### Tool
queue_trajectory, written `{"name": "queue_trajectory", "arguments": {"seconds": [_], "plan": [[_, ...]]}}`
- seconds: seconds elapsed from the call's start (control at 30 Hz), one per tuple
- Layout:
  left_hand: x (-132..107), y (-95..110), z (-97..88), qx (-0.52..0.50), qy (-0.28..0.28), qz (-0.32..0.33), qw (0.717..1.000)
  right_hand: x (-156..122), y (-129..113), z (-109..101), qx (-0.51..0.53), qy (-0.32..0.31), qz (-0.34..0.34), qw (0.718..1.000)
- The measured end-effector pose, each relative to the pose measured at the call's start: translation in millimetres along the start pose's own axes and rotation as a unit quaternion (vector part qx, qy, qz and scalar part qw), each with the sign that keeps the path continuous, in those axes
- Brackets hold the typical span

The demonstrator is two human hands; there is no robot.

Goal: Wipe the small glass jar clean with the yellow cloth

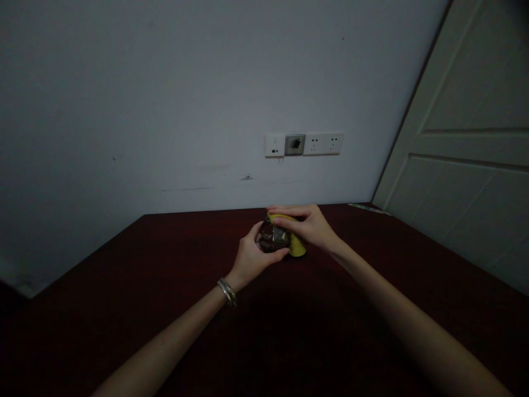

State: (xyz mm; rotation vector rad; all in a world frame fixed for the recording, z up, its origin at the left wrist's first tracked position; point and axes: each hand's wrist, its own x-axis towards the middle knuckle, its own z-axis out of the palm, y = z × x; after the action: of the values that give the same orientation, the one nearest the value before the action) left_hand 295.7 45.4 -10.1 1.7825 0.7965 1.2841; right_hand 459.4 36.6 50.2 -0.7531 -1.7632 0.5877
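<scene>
Above the dark red table, my left hand (pixel 253 256) grips a small, rounded, shiny dark vessel that looks like glass (pixel 273 237); its exact kind cannot be told in the dim light. The thumb lies along its lower side and the fingers curl round its left. My right hand (pixel 309 225) pinches a yellow cloth (pixel 297 246) and presses it to the vessel's top right edge. Part of the cloth hangs down behind the vessel on the right. Silvery bangles (pixel 227 291) circle my left wrist.
The dark red tabletop (pixel 185 242) runs back to a pale wall (pixel 185 99) with sockets and switches (pixel 322 143). A thin patterned strip (pixel 369 209) lies at the far right corner. A white panelled door (pixel 467 143) stands at the right.
</scene>
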Motion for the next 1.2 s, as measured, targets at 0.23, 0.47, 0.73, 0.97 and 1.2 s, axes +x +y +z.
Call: {"name": "queue_trajectory", "arguments": {"seconds": [0.23,0.47,0.73,0.97,1.2], "plan": [[2,1,0.1,-0.006,0.001,0.008,1.0,-2,-6,3,-0.08,-0.06,-0.118,0.988],[1,4,2.9,-0.123,-0.025,-0.065,0.99,-1,-2,2,-0.04,0.012,0.006,0.999],[5,3,-1.5,-0.137,-0.013,-0.065,0.988,-3,-4,0,-0.084,-0.065,-0.126,0.986],[3,4,-0.1,-0.155,-0.02,-0.072,0.985,-2,4,0,-0.08,0.045,-0.021,0.996],[3,11,0.9,-0.157,0.015,-0.1,0.982,-4,-4,-5,-0.107,-0.047,-0.139,0.983]]}}
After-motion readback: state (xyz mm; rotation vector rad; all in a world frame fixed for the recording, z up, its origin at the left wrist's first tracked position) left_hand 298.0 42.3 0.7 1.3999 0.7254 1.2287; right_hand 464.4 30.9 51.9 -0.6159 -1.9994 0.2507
